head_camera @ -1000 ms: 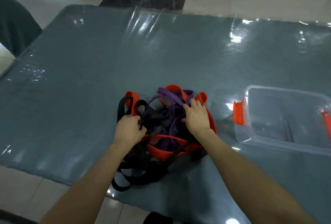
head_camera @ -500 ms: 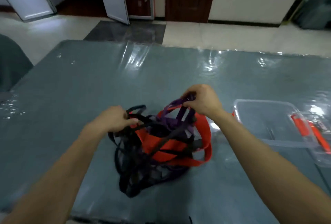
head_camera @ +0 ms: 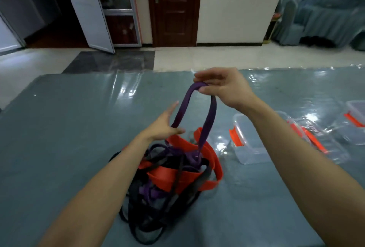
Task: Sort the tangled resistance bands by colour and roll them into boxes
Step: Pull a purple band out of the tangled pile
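Observation:
A tangled heap of orange, purple and black resistance bands (head_camera: 173, 183) lies on the grey-blue table (head_camera: 69, 128). My right hand (head_camera: 221, 86) pinches the top of a purple band (head_camera: 207, 120) and holds its loop up above the heap. My left hand (head_camera: 164, 126) is beside the loop's left strand, fingers straight, thumb and fingers touching that strand just above an orange band (head_camera: 177, 142). A clear box with orange clips (head_camera: 248, 152) stands right of the heap.
More clear boxes and lids with orange clips (head_camera: 355, 114) lie at the right edge of the plastic-covered table. Beyond the far table edge are tiled floor, a brown door (head_camera: 173, 7) and covered chairs (head_camera: 316, 13).
My right hand has lifted the purple band high out of the heap. My left hand let go of the black bands and opened against the purple strand. The view tilted upward.

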`<state>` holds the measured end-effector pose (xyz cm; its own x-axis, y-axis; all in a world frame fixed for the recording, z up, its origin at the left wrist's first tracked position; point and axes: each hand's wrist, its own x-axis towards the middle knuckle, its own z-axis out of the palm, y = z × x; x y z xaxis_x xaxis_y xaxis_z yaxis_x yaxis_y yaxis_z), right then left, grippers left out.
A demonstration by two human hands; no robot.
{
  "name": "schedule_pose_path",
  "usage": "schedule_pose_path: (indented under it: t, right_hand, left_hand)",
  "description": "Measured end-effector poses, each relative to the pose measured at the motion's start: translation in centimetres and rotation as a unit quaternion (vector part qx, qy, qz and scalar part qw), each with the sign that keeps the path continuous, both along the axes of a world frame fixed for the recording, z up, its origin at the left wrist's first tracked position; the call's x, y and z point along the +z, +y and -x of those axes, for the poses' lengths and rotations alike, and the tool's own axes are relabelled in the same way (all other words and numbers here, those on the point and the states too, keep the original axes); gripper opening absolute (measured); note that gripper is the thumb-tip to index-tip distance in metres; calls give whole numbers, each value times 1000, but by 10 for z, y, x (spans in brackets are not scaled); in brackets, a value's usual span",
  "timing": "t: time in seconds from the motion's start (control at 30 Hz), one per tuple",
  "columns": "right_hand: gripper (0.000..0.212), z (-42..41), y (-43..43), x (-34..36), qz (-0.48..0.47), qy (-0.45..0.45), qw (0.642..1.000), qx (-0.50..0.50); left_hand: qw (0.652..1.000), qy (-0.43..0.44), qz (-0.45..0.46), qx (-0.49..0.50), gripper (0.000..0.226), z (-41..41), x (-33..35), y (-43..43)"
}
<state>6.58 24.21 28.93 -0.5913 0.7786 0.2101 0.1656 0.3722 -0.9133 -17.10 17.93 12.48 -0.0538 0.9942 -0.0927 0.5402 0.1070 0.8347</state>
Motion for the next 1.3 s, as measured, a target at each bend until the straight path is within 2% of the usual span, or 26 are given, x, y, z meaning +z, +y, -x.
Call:
schedule_pose_path:
  t: [0.1,0.17,0.2,0.27,0.33,0.37,0.5,0.6,0.67,0.7,0.73,0.77,0.8,0.83,0.87,0.9,0.97,1.03,1.07,1.13,1.23,1.3]
  right_hand:
    - [38,-12,7,47,-27,71,997,-3]
    - [33,-22,17,79,-55,106,992,-27]
    - [31,-27,23,92,-63,126,989,-44]
    - [27,-33,37,111,-56,161,982,-75]
    - [27,-34,47,117,-38,158,982,-101]
    - [28,-33,52,115,-23,152,982,-106]
    - [29,-40,67,96,40,174,978,-104]
    - [26,-64,81,74,64,198,969,-129]
    - [19,-89,92,54,9,108,975,-192]
    - [13,-103,98,42,-41,9,976,-214]
    - [8,-116,103,30,-82,-112,968,-207]
    - [19,-127,107,19,-115,-229,949,-181]
    - [31,-133,110,10,-135,-308,929,-152]
    - [36,-135,112,5,-146,-330,924,-129]
    - [39,-134,111,5,-149,-302,935,-111]
    - [52,-129,106,10,-148,-252,952,-88]
    - [89,-112,92,27,-140,-157,977,-21]
    - [115,-88,75,44,-155,-131,978,48]
    - [120,-75,67,50,-159,-137,975,77]
    - [113,-53,52,57,-154,-178,965,116]
    - [65,-33,38,58,-138,-192,958,163]
    - [41,-29,37,58,-102,-162,965,180]
  left_hand:
    - [999,12,10,-35,73,-14,14,14]
    - [996,-41,55,-62,62,-21,23,19]
    - [990,-97,74,-71,61,-26,25,20]
    - [977,-167,83,-105,75,-45,26,21]
    - [976,-165,64,-124,88,-75,20,21]
    - [981,-155,48,-109,84,-88,15,24]
    - [997,-76,1,15,25,-121,-2,32]
    - [996,-42,-5,75,20,-117,7,26]
    - [991,-25,-35,131,40,-101,25,24]
    - [985,-15,-61,161,44,-93,41,22]
    - [978,-8,-88,187,38,-84,61,21]
    - [973,4,-115,201,24,-75,83,19]
    - [969,39,-137,204,10,-67,107,20]
    - [963,100,-151,198,6,-61,132,22]
    - [958,167,-148,180,11,-57,155,25]
    - [955,223,-125,153,15,-57,177,26]
    - [945,312,-55,78,18,-65,212,27]
    - [919,394,-24,23,24,-75,233,25]
    - [906,422,-36,10,31,-79,240,23]
    - [901,425,-86,22,40,-86,249,18]
    - [912,370,-160,78,43,-90,248,11]
    - [940,267,-180,109,44,-87,236,4]
